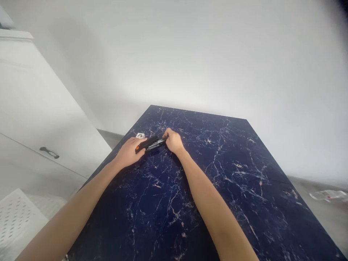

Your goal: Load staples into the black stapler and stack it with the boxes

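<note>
A black stapler with an orange patch (pixel 151 143) lies at a slant on the dark blue marbled table (pixel 174 188), with a shiny metal strip showing along its near side. My left hand (pixel 129 151) is closed round its left end, thumb on the near side and fingers over the top. At the opposite end, the bent fingers of my right hand (pixel 174 141) pinch the stapler's tip; whether a small piece is also between them is hidden. Just beyond my left fingers sits a small white box with dark print (pixel 140 135).
A plain pale wall (pixel 203 65) rises behind the table's far edge. To the left stands a white cabinet with a dark handle (pixel 49 152), and a white perforated stool or basket (pixel 16 217) is below it. Clear plastic packaging (pixel 328 195) lies on the floor at right.
</note>
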The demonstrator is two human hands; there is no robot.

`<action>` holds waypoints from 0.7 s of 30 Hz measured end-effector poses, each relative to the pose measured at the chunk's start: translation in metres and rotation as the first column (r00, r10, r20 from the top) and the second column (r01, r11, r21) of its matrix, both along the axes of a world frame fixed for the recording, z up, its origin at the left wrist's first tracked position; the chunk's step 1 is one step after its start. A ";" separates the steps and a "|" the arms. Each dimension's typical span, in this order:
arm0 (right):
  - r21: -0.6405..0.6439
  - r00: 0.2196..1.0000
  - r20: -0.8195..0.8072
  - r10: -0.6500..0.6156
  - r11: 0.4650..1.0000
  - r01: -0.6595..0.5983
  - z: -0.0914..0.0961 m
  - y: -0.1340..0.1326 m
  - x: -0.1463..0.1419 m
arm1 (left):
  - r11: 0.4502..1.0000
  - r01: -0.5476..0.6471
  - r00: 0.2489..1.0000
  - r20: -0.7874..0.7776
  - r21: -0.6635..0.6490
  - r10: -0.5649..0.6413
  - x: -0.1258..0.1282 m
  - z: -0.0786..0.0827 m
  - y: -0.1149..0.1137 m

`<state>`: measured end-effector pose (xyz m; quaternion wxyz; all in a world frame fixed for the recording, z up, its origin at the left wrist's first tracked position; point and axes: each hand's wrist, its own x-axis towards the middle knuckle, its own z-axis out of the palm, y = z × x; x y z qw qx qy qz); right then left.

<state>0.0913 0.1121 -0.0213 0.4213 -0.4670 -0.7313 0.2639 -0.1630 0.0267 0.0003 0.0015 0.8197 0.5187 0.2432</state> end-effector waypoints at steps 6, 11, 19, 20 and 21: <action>-0.266 0.882 -0.292 -0.369 0.917 0.296 -0.001 0.016 0.012 | 1.000 -0.006 1.000 -0.010 0.000 0.006 0.001 0.000 0.000; -0.375 0.858 -0.360 -0.367 0.899 0.227 0.010 0.016 0.012 | 1.000 -0.016 1.000 -0.014 0.001 0.016 0.001 -0.001 0.001; -0.378 0.982 -0.023 -0.189 0.911 0.167 0.013 -0.007 0.001 | 0.988 -0.091 0.991 -0.090 0.128 0.103 0.017 0.000 -0.002; -0.370 0.987 0.011 -0.159 0.917 0.152 0.012 -0.011 -0.008 | 0.987 -0.092 0.991 -0.087 0.134 0.105 0.019 0.000 -0.002; -0.365 0.990 0.039 -0.135 0.920 0.140 0.011 -0.015 -0.016 | 0.987 -0.094 0.991 -0.080 0.134 0.105 0.020 0.000 -0.002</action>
